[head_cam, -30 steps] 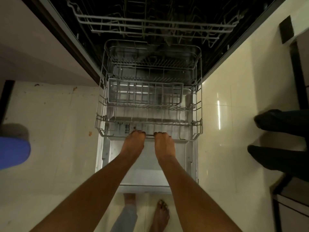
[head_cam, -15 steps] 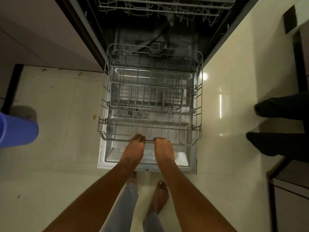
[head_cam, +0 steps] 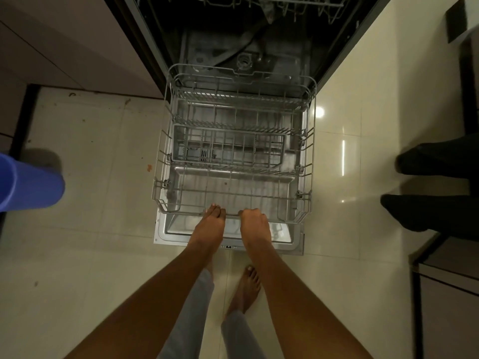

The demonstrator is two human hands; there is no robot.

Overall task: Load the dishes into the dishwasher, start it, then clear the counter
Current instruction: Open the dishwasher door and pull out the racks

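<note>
The dishwasher stands open with its door [head_cam: 166, 234] folded down flat over the floor. Its empty grey wire lower rack [head_cam: 307, 141] is rolled out over the door. My left hand [head_cam: 211, 222] and my right hand [head_cam: 255, 224] both grip the rack's front rail, fingers curled over it, a short gap between them. A grey cutlery basket [head_cam: 228, 149] sits inside the rack. Part of the upper rack [head_cam: 285, 1] shows at the top, inside the dark tub [head_cam: 220, 45].
A blue bucket [head_cam: 28, 183] stands on the pale tiled floor at the left. Another person's dark-socked feet [head_cam: 427, 182] are on the right, near a dark cabinet [head_cam: 445, 294]. My own bare feet are just behind the door's edge. Cabinet fronts flank the dishwasher.
The lower rack has rolled further out over the door toward me with both hands on its front rail. My view has pulled back, showing more of the tub floor.
</note>
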